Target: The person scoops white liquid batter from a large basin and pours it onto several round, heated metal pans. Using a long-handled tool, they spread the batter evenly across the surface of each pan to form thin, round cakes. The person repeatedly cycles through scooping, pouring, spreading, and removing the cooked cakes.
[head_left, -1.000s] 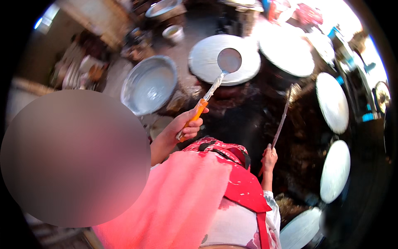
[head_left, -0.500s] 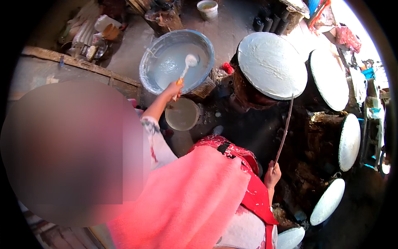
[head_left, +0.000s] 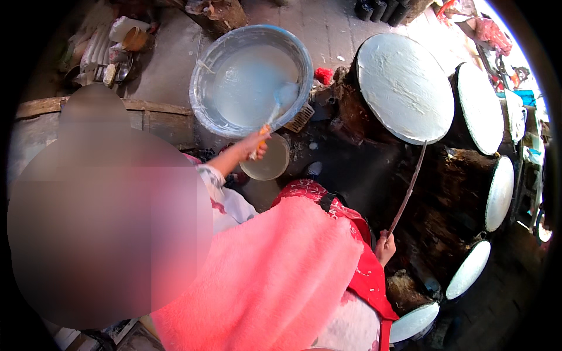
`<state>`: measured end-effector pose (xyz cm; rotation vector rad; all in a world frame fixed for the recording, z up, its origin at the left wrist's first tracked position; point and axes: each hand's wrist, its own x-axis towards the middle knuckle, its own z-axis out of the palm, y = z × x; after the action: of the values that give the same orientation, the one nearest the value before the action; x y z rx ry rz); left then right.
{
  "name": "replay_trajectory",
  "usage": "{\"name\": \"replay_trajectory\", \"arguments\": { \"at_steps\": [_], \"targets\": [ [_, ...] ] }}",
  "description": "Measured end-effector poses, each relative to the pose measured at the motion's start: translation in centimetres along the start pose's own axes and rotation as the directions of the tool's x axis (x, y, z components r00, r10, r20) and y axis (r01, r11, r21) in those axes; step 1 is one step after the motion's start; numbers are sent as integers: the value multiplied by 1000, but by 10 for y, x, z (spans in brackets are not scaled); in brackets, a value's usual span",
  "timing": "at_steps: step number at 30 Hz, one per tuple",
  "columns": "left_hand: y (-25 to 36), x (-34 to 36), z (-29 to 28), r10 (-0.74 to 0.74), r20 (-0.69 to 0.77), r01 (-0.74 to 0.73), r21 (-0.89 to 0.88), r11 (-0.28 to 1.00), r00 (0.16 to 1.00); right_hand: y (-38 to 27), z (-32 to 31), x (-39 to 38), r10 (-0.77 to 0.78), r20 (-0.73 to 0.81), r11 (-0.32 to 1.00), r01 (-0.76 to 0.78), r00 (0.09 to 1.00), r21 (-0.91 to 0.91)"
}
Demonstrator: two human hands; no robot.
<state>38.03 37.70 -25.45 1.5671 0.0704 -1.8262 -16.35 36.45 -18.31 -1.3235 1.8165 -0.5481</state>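
Observation:
My left hand (head_left: 253, 146) is closed around the orange end of a long-handled ladle (head_left: 286, 93). The ladle's blurred bowl is at the right side of a large grey-blue basin (head_left: 202, 114) of thin whitish liquid. My right hand (head_left: 384, 248) grips a thin brown stick (head_left: 410, 190) low down. The stick's upper end meets the near edge of a big round white-coated top (head_left: 404, 88) on a dark drum-like body. I cannot tell whether it touches. Below the basin is a smaller round vessel (head_left: 269, 158) of cloudy liquid, partly hidden by my left hand.
More white-topped rounds (head_left: 480, 108) curve down my right side. A pink towel (head_left: 263, 263) and red apron cover my body. A wooden beam (head_left: 105, 106) runs at the left. Black cylinders (head_left: 380, 10) and plastic containers (head_left: 132, 35) stand farther off. A large blurred patch hides the left.
The view has shifted slightly. The ladle has moved across the basin toward its right rim. My right hand keeps its grip, and the stick's tip stays by the large top's near edge.

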Motion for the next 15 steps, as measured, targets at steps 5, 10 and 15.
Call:
{"name": "replay_trajectory", "arguments": {
  "at_steps": [5, 10, 15],
  "targets": [
    [-33, -36, 51, 355, 447, 210, -815, 541, 821, 20, 13, 47, -253, 41, 953, 257, 967, -160],
    [-10, -118, 90, 616, 465, 200, -871, 449, 636, -8, 16, 86, -488, 55, 870, 491, 871, -41],
    [14, -191, 94, 767, 392, -312, -747, 588, 508, -34, 37, 114, -561, 87, 828, 559, 823, 57]
  ]
}}
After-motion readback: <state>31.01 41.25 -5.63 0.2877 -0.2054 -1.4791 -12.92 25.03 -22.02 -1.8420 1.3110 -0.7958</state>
